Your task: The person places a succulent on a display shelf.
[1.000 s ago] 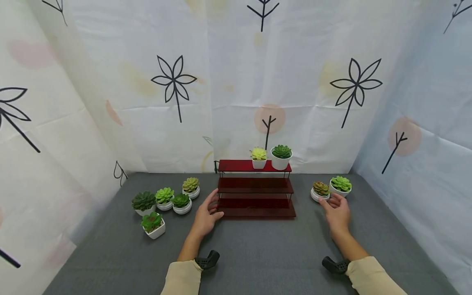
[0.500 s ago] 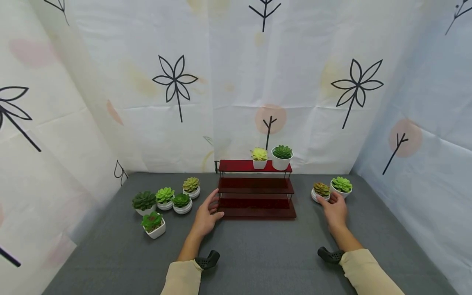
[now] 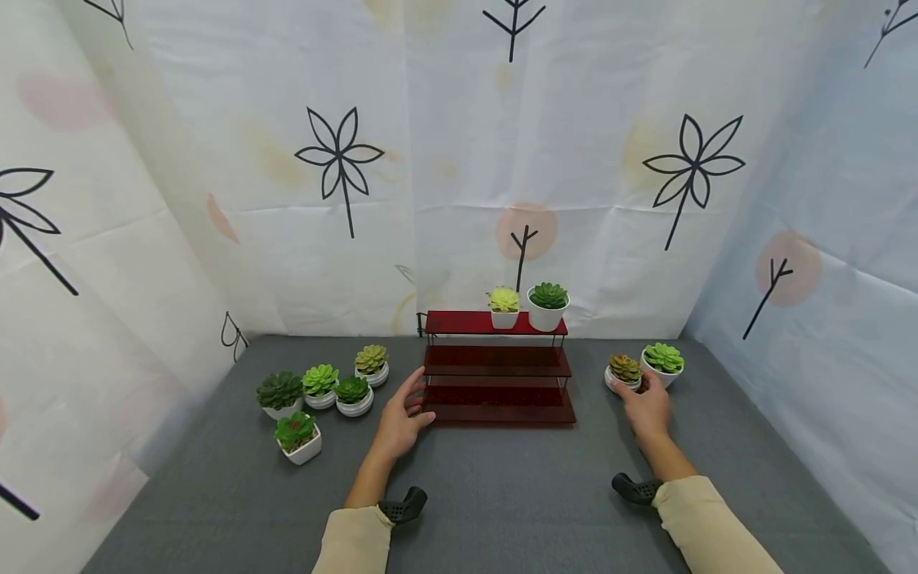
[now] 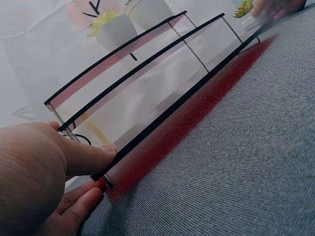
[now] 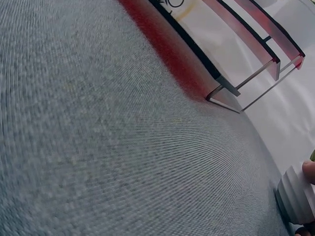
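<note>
A three-tier red display shelf [image 3: 498,360] with thin metal legs stands at the back middle. My left hand [image 3: 400,421] holds its left end; in the left wrist view the thumb [image 4: 101,156] lies over the lowest tier's front edge, with fingers [image 4: 81,204] below. On the right, my right hand [image 3: 649,410] grips a small brownish succulent [image 3: 624,368] in a ribbed white pot [image 5: 295,194], thumb at the pot's side. A bright green succulent [image 3: 663,359] in a white pot stands right behind those fingers. On the top tier are a yellow-green succulent [image 3: 504,300] and a dark green one [image 3: 548,296].
Several potted succulents are grouped on the left of the grey cloth [image 3: 502,502], among them a square-potted one [image 3: 297,434] in front and a yellowish one [image 3: 370,360] nearest the shelf. A patterned white curtain [image 3: 459,159] closes off the back and sides.
My right hand has shifted slightly left and closed in on the brownish succulent's pot, its forearm moving left too. My left hand and the shelf have stayed put.
</note>
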`<action>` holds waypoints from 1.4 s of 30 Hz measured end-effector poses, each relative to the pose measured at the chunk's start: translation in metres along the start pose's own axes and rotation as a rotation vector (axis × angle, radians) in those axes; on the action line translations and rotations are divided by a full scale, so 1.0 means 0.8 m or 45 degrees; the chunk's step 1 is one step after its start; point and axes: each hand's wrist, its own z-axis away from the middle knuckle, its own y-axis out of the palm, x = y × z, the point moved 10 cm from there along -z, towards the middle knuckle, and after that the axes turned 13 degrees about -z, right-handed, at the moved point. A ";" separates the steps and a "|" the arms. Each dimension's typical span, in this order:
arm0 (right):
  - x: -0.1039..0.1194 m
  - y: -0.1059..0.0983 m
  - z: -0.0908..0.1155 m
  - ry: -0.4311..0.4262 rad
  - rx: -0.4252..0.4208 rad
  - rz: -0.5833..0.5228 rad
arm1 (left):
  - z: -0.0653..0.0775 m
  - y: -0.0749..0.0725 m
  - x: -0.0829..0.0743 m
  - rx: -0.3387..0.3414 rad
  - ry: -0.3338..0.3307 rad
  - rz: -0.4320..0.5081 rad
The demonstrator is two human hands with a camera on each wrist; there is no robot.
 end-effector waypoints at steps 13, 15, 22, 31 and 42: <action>0.003 0.000 0.000 -0.021 -0.037 0.073 | -0.002 0.000 0.002 0.000 0.011 0.003; 0.002 -0.001 0.001 -0.023 -0.040 0.078 | -0.001 0.001 0.002 0.003 0.006 0.005; 0.005 0.001 0.009 -0.013 -0.018 0.080 | 0.006 -0.005 -0.020 0.035 0.014 0.041; 0.028 0.009 0.021 -0.038 -0.006 -0.024 | 0.015 -0.013 -0.048 0.055 0.001 0.047; 0.060 0.031 0.027 -0.086 0.043 -0.079 | 0.016 -0.013 -0.049 0.043 0.029 0.037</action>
